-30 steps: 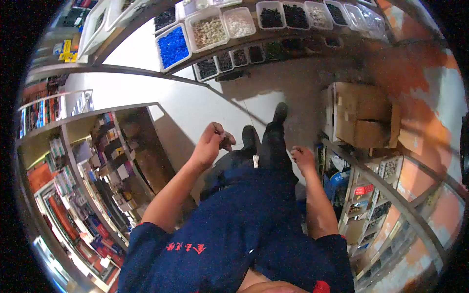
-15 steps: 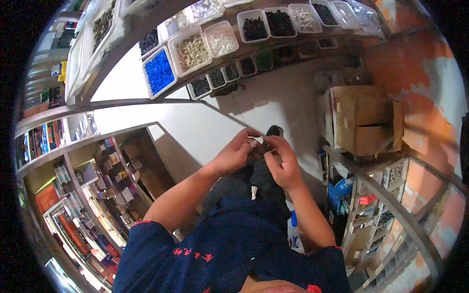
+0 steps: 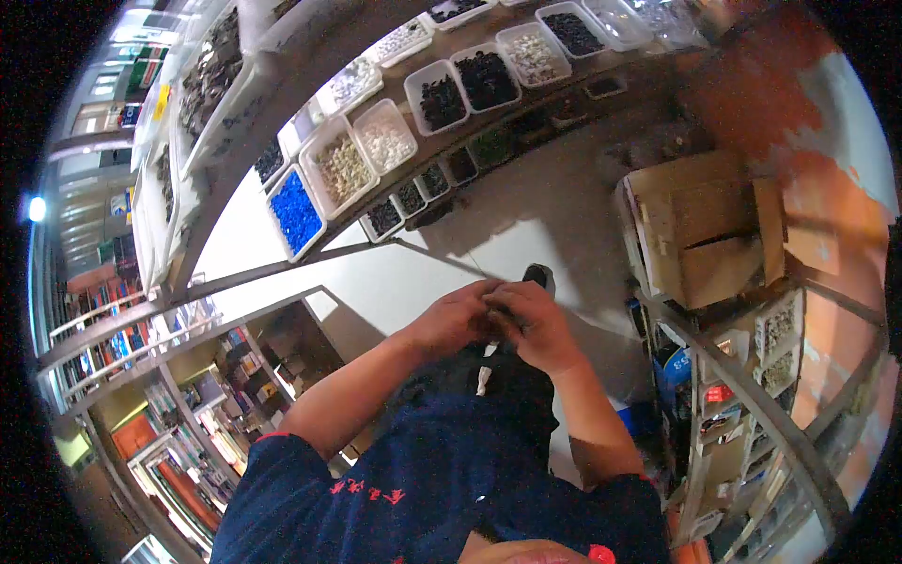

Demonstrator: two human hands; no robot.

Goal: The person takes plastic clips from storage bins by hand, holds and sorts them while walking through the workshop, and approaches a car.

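Note:
My left hand (image 3: 453,320) and my right hand (image 3: 537,326) meet in front of my waist, fingertips touching. Both are closed, with the fingers curled together, and whatever lies between them is hidden. A small white bit (image 3: 490,349) shows just under the fingers; I cannot tell whether it is held. Below it hangs a pale drawstring (image 3: 483,380) on my dark trousers. One dark shoe (image 3: 537,274) stands on the floor beyond the hands.
Shelving ahead carries plastic tubs of small parts, among them a blue-filled tub (image 3: 296,212) and a black-filled tub (image 3: 486,77). An open cardboard box (image 3: 707,235) stands at the right above a metal rail (image 3: 752,385). Shelves of packed goods (image 3: 178,423) line the left.
The hands have come lower and closer together, and the white piece seen between the fingertips is now mostly or wholly covered. The camera view has tilted, shifting the shelves.

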